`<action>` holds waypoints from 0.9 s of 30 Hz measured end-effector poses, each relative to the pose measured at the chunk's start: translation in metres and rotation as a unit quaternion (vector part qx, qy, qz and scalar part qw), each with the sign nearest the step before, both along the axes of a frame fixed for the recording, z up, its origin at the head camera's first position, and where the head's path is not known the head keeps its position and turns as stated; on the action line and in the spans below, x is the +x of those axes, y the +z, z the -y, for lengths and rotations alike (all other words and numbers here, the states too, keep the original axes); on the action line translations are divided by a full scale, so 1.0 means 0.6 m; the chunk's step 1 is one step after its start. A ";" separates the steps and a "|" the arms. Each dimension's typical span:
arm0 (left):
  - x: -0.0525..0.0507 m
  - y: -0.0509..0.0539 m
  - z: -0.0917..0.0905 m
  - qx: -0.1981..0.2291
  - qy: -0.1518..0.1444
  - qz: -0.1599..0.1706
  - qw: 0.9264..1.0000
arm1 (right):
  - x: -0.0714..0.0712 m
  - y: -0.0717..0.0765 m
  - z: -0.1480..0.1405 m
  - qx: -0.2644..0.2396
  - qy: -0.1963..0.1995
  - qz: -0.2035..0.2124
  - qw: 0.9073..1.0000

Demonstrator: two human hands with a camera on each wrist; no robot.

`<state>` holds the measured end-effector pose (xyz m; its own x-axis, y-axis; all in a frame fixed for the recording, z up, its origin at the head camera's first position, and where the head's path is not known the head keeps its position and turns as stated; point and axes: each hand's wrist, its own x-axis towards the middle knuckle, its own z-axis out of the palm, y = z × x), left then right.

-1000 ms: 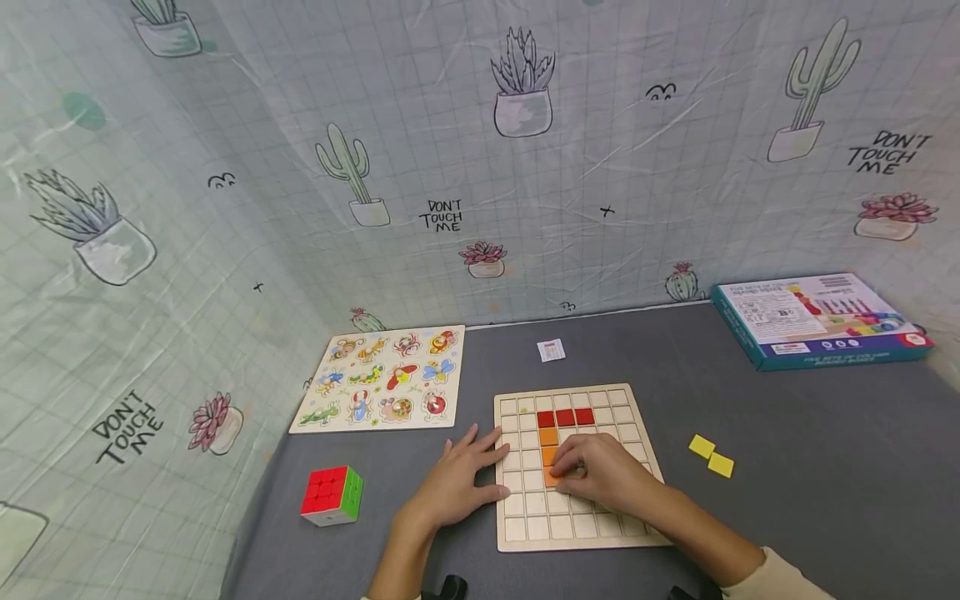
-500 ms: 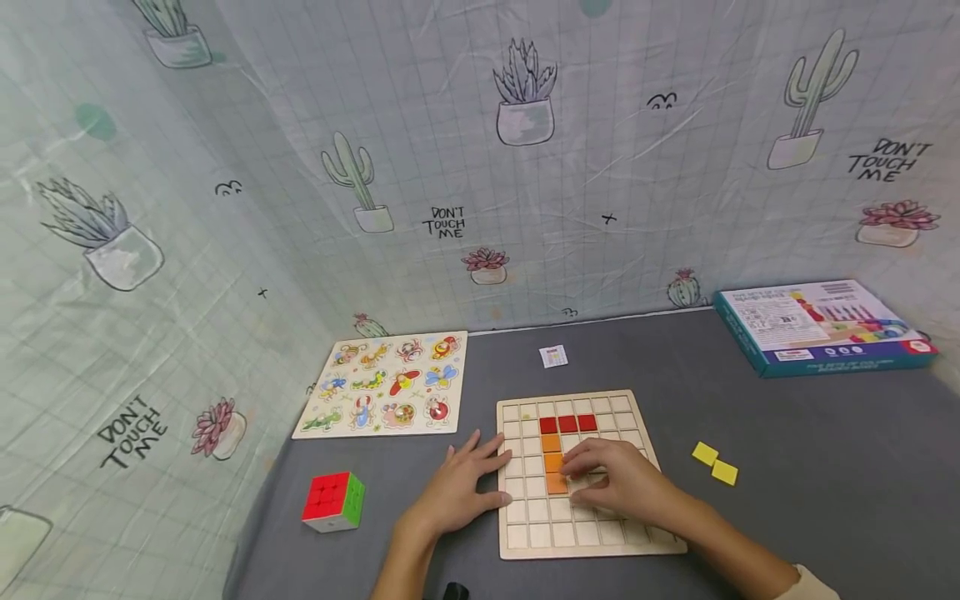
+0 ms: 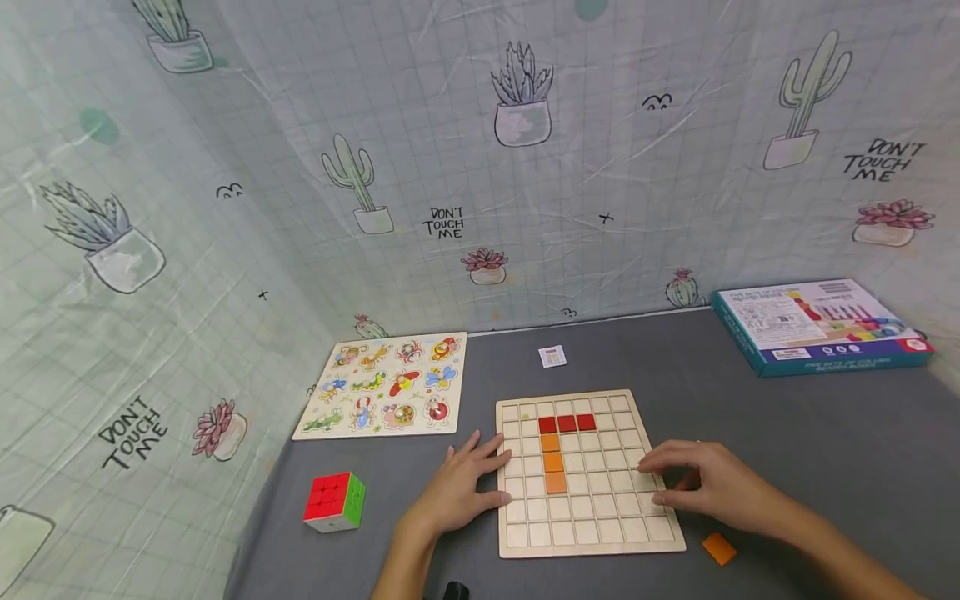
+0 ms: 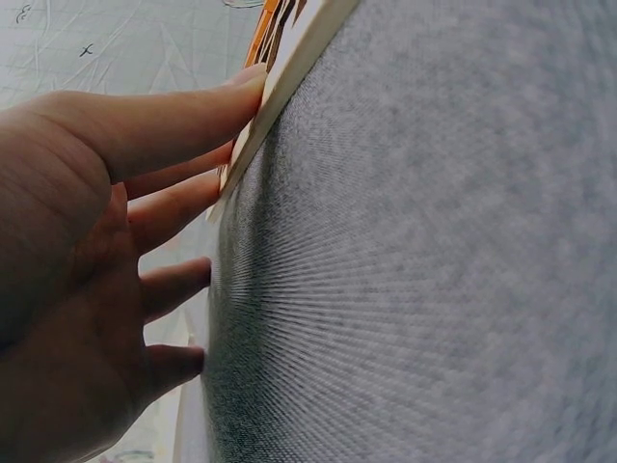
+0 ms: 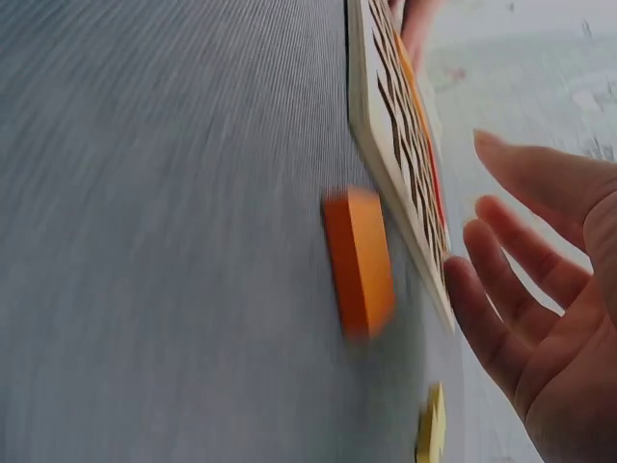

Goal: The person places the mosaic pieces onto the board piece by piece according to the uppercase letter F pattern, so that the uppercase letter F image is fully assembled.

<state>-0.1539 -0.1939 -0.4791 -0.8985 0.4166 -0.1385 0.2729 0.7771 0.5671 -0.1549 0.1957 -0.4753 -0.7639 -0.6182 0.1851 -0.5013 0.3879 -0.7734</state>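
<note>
A wooden grid board (image 3: 592, 529) lies on the grey table, with three red tiles (image 3: 567, 423) in a row and three orange tiles (image 3: 552, 462) in a column below the leftmost red one. At the board's left edge rests my left hand (image 3: 459, 492), fingers spread; in the left wrist view the thumb and fingers of that hand (image 4: 96, 231) touch the edge. My right hand (image 3: 712, 483) hovers over the right edge, fingers apart and holding nothing. A loose orange tile (image 3: 719, 548) lies just below it, also visible in the right wrist view beside the right hand (image 5: 549, 289).
An insect picture board (image 3: 382, 386) lies at the back left, with a red, green and white cube (image 3: 334, 502) nearer the front. A small white card (image 3: 552, 356) is behind the grid board. A flat box (image 3: 821, 325) sits back right. Yellow tiles (image 5: 432, 424) show in the right wrist view.
My right hand has moved right from the orange column to the board's right edge. The loose orange tile has come into view, and the yellow tiles are now covered in the head view.
</note>
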 end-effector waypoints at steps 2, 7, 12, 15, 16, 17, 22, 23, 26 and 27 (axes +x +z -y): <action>-0.001 0.000 0.000 0.001 0.000 0.001 1.000 | 0.002 0.000 -0.018 0.009 -0.010 -0.011 1.000; 0.000 0.002 -0.001 0.003 -0.001 0.003 1.000 | 0.010 -0.008 -0.053 0.030 -0.031 -0.029 0.999; 0.001 0.001 -0.001 0.000 -0.001 0.005 1.000 | 0.022 -0.025 -0.081 0.022 -0.013 -0.025 0.999; 0.000 0.000 -0.001 0.000 -0.001 0.005 1.000 | 0.029 -0.033 -0.093 0.018 0.001 -0.004 1.000; 0.000 0.000 0.000 0.001 -0.001 0.005 1.000 | 0.031 -0.036 -0.096 0.021 0.003 0.000 1.000; 0.000 -0.001 0.000 0.002 -0.001 0.005 1.000 | 0.033 -0.038 -0.098 0.022 0.006 0.005 1.000; -0.001 -0.002 0.001 0.003 -0.002 0.001 1.000 | 0.042 -0.045 -0.110 0.033 0.027 0.034 0.999; -0.001 -0.002 0.001 0.001 -0.002 0.000 1.000 | 0.042 -0.045 -0.112 0.035 0.032 0.043 0.998; -0.002 -0.001 0.001 0.000 -0.002 -0.001 1.000 | 0.043 -0.046 -0.117 0.041 0.043 0.053 0.997; -0.002 -0.001 0.001 0.000 -0.002 0.000 1.000 | 0.044 -0.047 -0.119 0.043 0.046 0.055 0.996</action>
